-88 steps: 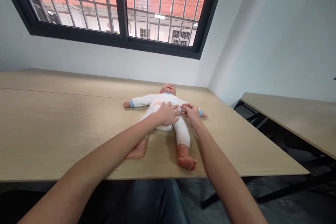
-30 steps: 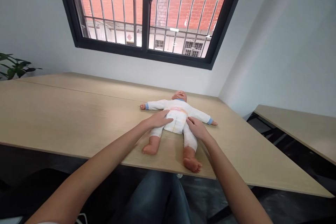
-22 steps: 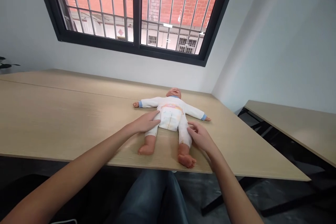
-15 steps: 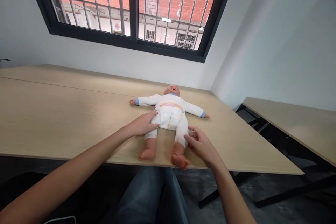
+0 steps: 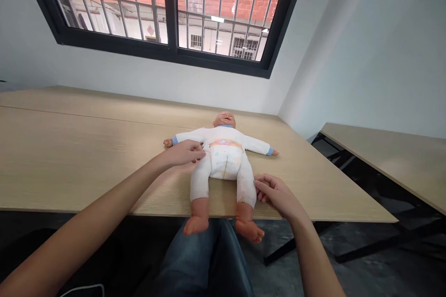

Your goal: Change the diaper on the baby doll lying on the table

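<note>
A baby doll [image 5: 223, 133] lies on its back on the wooden table [image 5: 87, 158], arms spread, head toward the wall. It wears a white outfit with blue cuffs and a white diaper [image 5: 226, 162] with a coloured waistband over the trousers. Both bare feet [image 5: 196, 224] hang past the near table edge. At the doll's hip, on the left of the view, my left hand [image 5: 186, 152] has its fingers curled in; whatever they pinch is hidden. Beside the other trouser leg rests my right hand [image 5: 277, 192], fingers loosely bent and slightly apart, fingertips against the cloth.
A barred window [image 5: 167, 14] with a dark frame is set in the wall behind the table. To the right, past a gap, stands a second table [image 5: 390, 158] with dark metal legs. My legs in jeans [image 5: 205, 260] are under the near edge.
The doll's lower body has come toward me, so its feet now reach past the edge. My left hand has moved up its hip and curled its fingers; my right hand has shifted slightly right.
</note>
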Demonstrator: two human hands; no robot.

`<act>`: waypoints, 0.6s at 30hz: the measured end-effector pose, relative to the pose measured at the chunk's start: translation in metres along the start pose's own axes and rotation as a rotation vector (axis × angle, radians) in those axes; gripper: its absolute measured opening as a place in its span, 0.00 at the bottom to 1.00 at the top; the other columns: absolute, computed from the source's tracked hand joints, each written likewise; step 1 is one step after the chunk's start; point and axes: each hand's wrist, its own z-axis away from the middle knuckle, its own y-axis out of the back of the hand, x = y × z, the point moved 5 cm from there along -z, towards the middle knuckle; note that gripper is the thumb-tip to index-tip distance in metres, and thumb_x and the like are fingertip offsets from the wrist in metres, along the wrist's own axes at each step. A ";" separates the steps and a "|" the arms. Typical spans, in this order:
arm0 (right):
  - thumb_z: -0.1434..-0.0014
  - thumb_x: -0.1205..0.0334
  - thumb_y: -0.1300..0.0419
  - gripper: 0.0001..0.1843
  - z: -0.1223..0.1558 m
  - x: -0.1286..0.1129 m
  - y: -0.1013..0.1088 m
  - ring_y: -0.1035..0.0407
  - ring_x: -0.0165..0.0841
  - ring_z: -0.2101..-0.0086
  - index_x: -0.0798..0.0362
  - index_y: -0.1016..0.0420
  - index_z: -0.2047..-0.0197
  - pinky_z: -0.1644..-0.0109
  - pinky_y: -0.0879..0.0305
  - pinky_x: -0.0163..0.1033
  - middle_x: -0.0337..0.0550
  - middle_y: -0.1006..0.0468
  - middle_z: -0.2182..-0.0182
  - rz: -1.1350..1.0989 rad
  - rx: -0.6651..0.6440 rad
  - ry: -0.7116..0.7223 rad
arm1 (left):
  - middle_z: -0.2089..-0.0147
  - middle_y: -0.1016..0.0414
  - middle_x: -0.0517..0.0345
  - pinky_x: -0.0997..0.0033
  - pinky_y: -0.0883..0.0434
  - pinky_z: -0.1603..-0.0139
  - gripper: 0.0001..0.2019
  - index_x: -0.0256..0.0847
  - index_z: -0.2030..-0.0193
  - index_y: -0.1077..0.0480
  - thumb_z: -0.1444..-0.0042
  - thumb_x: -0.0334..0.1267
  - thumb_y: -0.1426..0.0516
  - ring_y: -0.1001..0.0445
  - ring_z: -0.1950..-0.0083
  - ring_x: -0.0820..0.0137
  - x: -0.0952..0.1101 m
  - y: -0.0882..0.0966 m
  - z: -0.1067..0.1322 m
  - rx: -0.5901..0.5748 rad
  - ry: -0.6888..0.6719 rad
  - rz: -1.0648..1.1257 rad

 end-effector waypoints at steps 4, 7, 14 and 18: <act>0.42 0.48 0.39 0.16 -0.027 -0.009 0.009 0.34 0.31 0.75 0.53 0.28 0.69 0.72 0.39 0.35 0.40 0.27 0.76 0.008 0.154 0.027 | 0.72 0.27 0.56 0.68 0.34 0.68 0.17 0.41 0.74 0.34 0.45 0.53 0.45 0.27 0.69 0.65 -0.014 0.001 -0.040 0.153 0.013 0.095; 0.45 0.49 0.39 0.15 -0.061 -0.018 0.017 0.32 0.33 0.72 0.54 0.29 0.68 0.70 0.36 0.35 0.42 0.25 0.73 0.037 0.243 0.091 | 0.74 0.31 0.58 0.69 0.37 0.71 0.21 0.41 0.73 0.36 0.44 0.58 0.46 0.32 0.74 0.68 -0.020 -0.008 -0.061 0.206 0.016 0.177; 0.43 0.43 0.41 0.20 -0.138 -0.037 0.020 0.31 0.34 0.72 0.52 0.32 0.72 0.68 0.37 0.37 0.44 0.23 0.74 0.395 0.304 0.113 | 0.73 0.36 0.61 0.69 0.45 0.72 0.26 0.42 0.73 0.39 0.46 0.65 0.45 0.38 0.73 0.69 -0.020 -0.021 -0.073 0.310 -0.032 0.053; 0.43 0.48 0.40 0.20 -0.160 -0.043 0.015 0.32 0.35 0.75 0.51 0.34 0.79 0.67 0.38 0.39 0.46 0.25 0.80 0.523 0.121 0.029 | 0.74 0.37 0.60 0.69 0.47 0.72 0.23 0.42 0.74 0.40 0.43 0.61 0.46 0.39 0.73 0.69 -0.023 -0.021 -0.077 0.284 0.000 0.005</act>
